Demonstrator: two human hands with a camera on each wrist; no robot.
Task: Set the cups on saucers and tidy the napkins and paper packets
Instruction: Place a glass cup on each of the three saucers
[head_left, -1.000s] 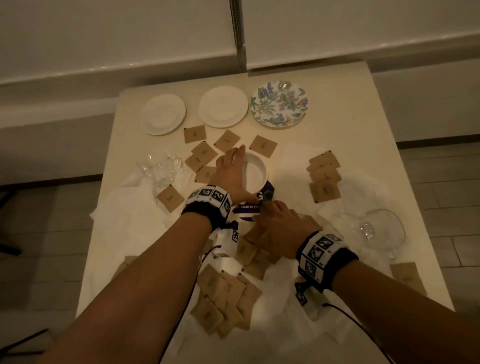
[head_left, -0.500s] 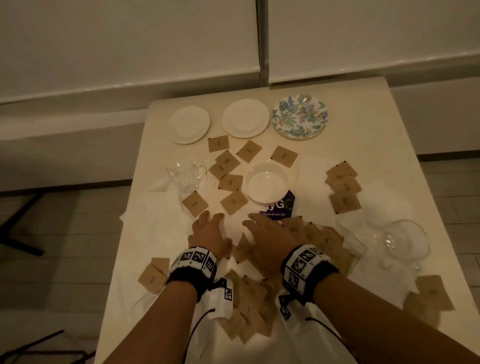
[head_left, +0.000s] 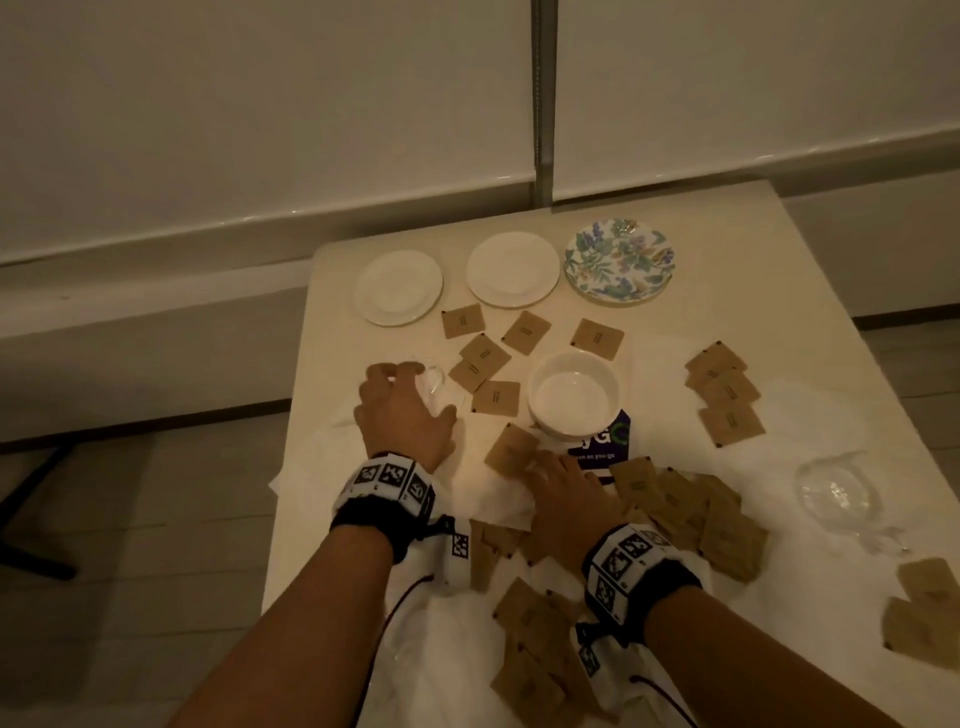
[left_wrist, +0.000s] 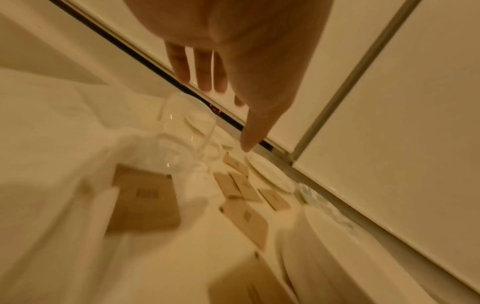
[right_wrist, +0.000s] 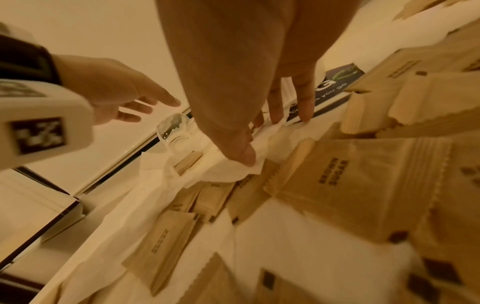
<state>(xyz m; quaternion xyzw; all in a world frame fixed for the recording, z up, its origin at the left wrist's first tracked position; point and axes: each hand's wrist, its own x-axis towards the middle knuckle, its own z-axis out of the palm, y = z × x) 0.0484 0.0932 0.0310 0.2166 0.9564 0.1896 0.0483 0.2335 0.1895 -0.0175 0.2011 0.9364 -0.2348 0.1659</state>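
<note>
From the head camera I take the white bowl (head_left: 574, 395) as my landmark. My left hand (head_left: 402, 410) is out to its left, above a clear glass cup (head_left: 431, 382) that stands on a white napkin (head_left: 483, 488). Three saucers sit beyond the bowl, all bare: two white saucers (head_left: 399, 287) and a floral saucer (head_left: 619, 260). My right hand (head_left: 563, 493) lies just this side of the bowl, among brown sugar packets (head_left: 675, 499). A second glass cup (head_left: 836, 491) sits far right of the bowl.

The left wrist view shows the fingers (left_wrist: 202, 67) straight and spread over the cup (left_wrist: 187, 133), not yet touching it; that hand is open and empty.

In the right wrist view my thumb and fingers (right_wrist: 303, 98) press into crumpled napkin (right_wrist: 233, 164), seemingly gathering it.

I judge the cup pick-up is the step in hand. Next I must close round the glass and carry it to a white saucer.
</note>
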